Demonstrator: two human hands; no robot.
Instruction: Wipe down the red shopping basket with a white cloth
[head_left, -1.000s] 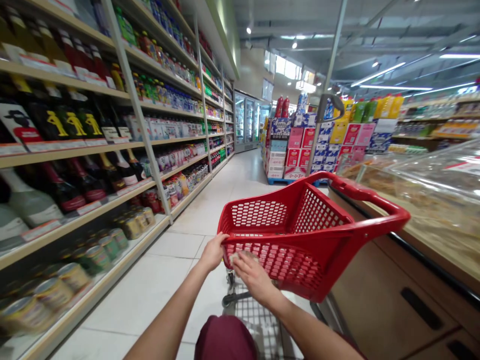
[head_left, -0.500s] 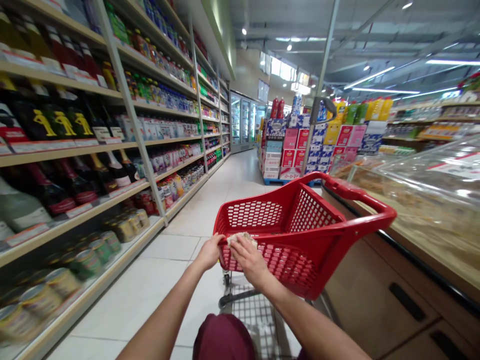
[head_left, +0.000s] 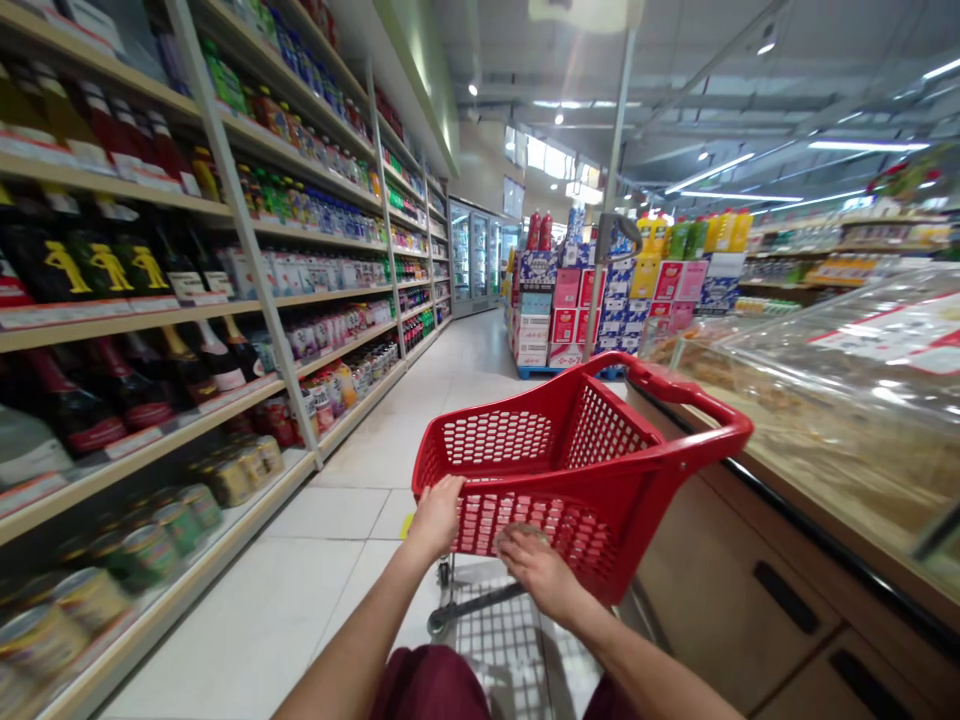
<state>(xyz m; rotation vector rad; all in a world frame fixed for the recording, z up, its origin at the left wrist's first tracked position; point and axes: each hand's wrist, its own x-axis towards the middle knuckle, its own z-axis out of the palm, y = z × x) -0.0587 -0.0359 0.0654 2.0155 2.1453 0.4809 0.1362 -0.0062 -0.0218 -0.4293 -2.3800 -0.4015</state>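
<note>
Left hand [head_left: 437, 517] is soundly clasping the stiff-looking shopping cart [head_left: 581, 492] by its eight-o'clock rim. Right hand [head_left: 546, 575] is pinning soft-looking cloth [head_left: 531, 531] beneath nearly straight fingers.

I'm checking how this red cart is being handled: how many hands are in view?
2: the left hand at the upper edge of the red cart, the right hand lower, over a pale cloth at its perforated side.

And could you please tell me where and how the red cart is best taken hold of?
Probably by the handle bar of the red cart, approaching from the picture's right: it juts outward and upward, slim enough to wrap around, though the counter close by may crowd that side.
</note>
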